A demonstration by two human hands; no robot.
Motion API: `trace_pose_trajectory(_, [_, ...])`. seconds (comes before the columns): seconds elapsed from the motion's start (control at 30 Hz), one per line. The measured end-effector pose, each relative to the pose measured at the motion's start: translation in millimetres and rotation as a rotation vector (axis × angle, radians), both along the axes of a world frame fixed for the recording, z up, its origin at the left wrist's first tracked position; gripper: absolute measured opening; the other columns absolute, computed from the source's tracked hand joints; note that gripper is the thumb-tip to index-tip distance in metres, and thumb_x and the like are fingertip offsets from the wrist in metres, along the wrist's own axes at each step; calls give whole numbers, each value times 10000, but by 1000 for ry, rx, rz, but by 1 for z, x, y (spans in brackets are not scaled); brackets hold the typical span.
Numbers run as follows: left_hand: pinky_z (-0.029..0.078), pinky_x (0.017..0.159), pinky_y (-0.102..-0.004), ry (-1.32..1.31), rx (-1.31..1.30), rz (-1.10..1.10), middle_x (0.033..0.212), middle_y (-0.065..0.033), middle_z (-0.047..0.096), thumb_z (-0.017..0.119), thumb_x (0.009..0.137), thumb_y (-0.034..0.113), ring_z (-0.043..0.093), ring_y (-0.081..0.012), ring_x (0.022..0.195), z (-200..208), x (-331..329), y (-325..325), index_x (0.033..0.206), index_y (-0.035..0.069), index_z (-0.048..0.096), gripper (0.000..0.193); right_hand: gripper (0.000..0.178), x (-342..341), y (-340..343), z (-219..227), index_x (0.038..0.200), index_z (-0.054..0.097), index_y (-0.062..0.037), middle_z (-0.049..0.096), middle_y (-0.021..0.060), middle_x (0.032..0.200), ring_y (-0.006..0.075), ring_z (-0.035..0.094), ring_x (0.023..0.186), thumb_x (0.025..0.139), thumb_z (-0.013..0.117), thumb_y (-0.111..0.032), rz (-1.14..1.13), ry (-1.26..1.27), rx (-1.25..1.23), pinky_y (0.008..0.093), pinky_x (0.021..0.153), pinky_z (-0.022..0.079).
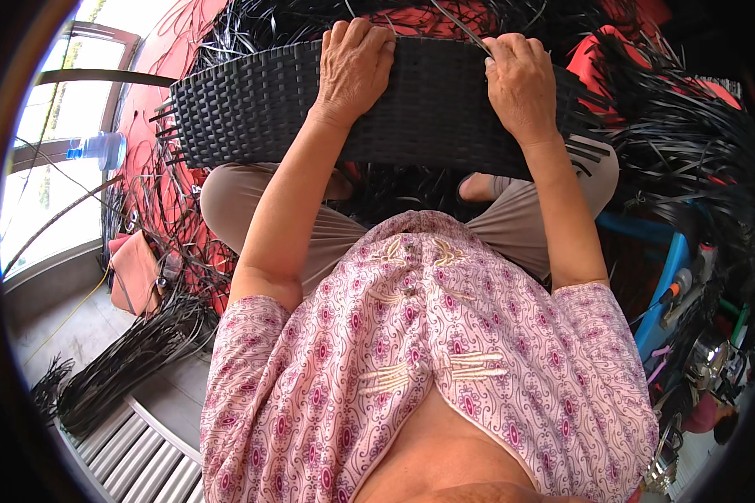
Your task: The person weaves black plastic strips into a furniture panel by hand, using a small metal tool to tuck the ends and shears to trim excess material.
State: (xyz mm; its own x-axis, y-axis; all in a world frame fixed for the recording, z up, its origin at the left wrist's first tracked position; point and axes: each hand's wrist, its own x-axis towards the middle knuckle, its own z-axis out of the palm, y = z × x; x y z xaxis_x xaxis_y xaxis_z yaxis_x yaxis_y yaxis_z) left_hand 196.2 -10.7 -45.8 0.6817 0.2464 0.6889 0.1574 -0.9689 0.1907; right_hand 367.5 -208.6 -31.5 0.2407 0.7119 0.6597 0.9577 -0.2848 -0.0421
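Head view: black woven panel (445, 105) across the knees.
Left hand (356, 71): fingers curled over its far edge, gripping.
Right hand (522, 88): fingers pinching a thin strip (461, 23) at that edge.
Around: loose black strips (688, 159) crowd the right; blue crate (663, 289) nearer; pink bag (134, 275) left.
Edges: strip ends jut from both sides.
Room: a lap gap before the shirt (428, 335).

A bright window (67, 117) stands beside grey flooring (84, 335).
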Motion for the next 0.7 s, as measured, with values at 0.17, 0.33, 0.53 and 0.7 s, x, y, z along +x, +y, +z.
trace_pose_trajectory(0.17, [443,884,-423,-24,-12,-36,1008,-57,626,665,940,151,576,-294,970,-3,1,1,1028,104,704,107,245,1,-3,-9,1048,725,-133,626,6,966,222,597,912,809,723,-78,2,-28,58,382,826,488])
trace_pose_trajectory(0.33, [440,885,-422,-24,-16,-36,1022,-56,623,668,945,161,569,-290,970,-4,1,0,1024,102,711,107,195,5,1,-10,981,701,-141,610,1,926,220,590,890,798,708,-76,-12,-29,26,380,812,483])
trace_pose_trajectory(0.53, [432,892,-425,-15,-17,-27,1049,-45,619,686,939,159,553,-284,971,-7,-4,-6,1038,106,719,117,184,-2,1,-10,955,682,-148,594,-11,903,217,576,870,791,711,-69,-33,-5,3,375,805,469])
trace_pose_trajectory(0.7, [429,898,-421,5,-14,-33,1035,-41,620,693,933,149,551,-283,969,-6,-9,-6,1052,109,719,128,204,-5,-2,-15,955,679,-151,582,-21,897,209,568,870,780,717,-52,-20,28,43,372,800,455])
